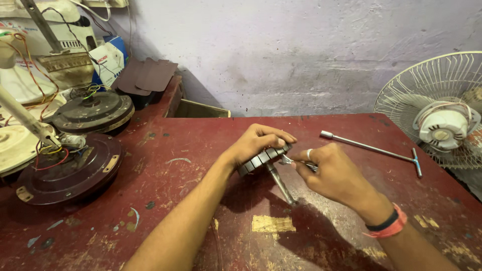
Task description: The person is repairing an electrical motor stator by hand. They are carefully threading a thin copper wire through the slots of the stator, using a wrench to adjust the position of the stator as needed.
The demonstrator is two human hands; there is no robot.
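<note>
Rough grey plaster wall (301,55) fills the back of the room, stained and patchy, and up against it stands a worn red bench (165,165) with scuffs, paint flecks and bare yellowish patches near the lower middle of the frame. At the back edge, centre left, an open wooden box (201,109) sits low behind the bench; what lies inside cannot be seen.

In the middle of the frame the left hand (256,143) curls over a round dark motor core (263,158), fingers wrapped on its rim, holding it tilted on its metal shaft (281,184), whose lower end rests on the bench. The right hand (334,175), with a ring on one finger and red and black bands on the wrist, pinches a small metal tool (288,160) between narrow fingers, its tip touching the core's edge.

To the right of the hands, well apart, lies a T-handled socket wrench (374,148). A white table fan (442,118) with a wire guard stands at the right edge. On the left sit two dark round fan motor housings (75,170), one behind the other, with coloured wires, and white fan parts (20,145) crowd the left edge. Brown sheets of card (150,75) lie at the upper left.
</note>
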